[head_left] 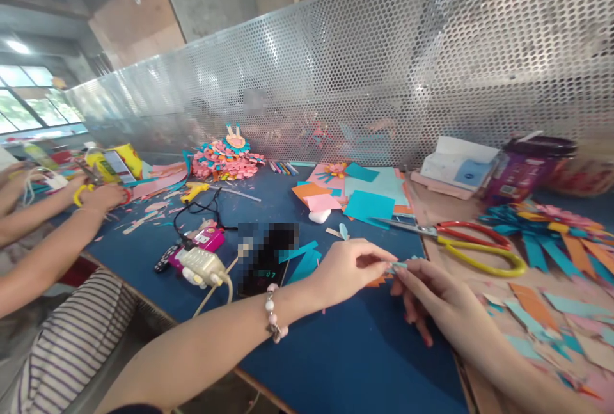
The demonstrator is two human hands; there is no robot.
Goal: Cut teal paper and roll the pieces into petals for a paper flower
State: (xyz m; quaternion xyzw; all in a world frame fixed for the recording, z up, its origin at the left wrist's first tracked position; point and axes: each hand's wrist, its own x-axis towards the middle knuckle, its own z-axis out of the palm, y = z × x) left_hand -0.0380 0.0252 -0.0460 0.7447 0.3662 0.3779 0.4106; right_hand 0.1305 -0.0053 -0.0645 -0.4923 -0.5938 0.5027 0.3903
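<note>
My left hand (352,268), with a beaded bracelet (272,313) at the wrist, pinches one side of a small light blue paper piece (397,267). From the other side my right hand (426,292) grips the same piece between thumb and finger, its lower fingers curled beneath. The piece is mostly covered by my fingertips. Just under my hands an orange paper scrap (378,282) lies on the blue table (336,356). Scissors (472,244) with red and yellow handles rest beyond my right hand, their blades pointing left near blue paper sheets (369,207).
A power strip (206,265), a dark phone (268,263) and a yellow glue gun (194,192) lie to the left. Paper flowers (225,159) are heaped by the perforated metal screen (336,75). Paper scraps (537,311) cover the right side. Another person's hands (98,199) work at far left.
</note>
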